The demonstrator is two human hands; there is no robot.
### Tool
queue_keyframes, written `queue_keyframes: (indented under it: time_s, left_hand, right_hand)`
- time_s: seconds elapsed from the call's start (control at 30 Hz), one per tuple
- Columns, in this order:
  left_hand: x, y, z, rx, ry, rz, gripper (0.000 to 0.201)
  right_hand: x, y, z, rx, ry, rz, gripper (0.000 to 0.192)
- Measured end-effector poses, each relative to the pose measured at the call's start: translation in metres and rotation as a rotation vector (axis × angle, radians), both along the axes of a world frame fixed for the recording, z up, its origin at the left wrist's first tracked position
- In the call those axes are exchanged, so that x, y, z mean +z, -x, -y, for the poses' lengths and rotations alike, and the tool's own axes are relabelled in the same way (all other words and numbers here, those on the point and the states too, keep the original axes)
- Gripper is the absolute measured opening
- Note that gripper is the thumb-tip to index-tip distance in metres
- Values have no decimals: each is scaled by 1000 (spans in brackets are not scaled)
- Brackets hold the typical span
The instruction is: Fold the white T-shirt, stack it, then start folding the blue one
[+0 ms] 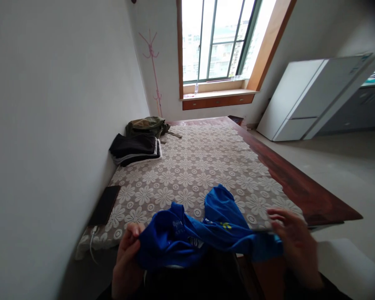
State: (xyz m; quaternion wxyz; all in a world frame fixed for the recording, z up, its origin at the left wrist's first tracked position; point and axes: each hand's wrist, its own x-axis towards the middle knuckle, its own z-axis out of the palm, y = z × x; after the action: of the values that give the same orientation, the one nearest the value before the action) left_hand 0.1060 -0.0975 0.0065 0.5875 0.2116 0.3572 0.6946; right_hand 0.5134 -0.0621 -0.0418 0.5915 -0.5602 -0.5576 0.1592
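A blue shirt [228, 229] with white and yellow print lies bunched and twisted across the table's near edge. At its left end, my left hand [129, 254] is closed, pinching the cloth between thumb and fingers. My right hand [295, 246] is at the right end of the shirt, close against the fabric. Motion smears its fingers, and whether they grip the cloth cannot be made out. Part of the shirt rests on the lace tablecloth [187, 179], while the nearer folds hang over the edge.
Along the wall lie a dark tablet-like device [104, 205] with a white cable [93, 246], a stack of folded dark clothes [134, 148] and a green backpack [146, 125]. The reddish wooden table edge [287, 179] runs down the right. Beyond stand a pink coat rack [154, 71] and a white fridge [306, 96].
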Motion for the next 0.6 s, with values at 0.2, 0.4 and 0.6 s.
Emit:
queue_keyframes:
  time_s: [0.2, 0.4, 0.6]
  left_hand:
    - [6, -43, 8, -328, -224, -270, 23]
    - [1, -39, 13, -272, -233, -331, 25]
    - [-28, -56, 22, -432, -136, -341, 47]
  right_hand:
    - [46, 121, 4, 779, -114, 366, 68]
    - [58, 171, 3, 898, -139, 376, 17]
    - [64, 155, 19, 829, -83, 254, 15]
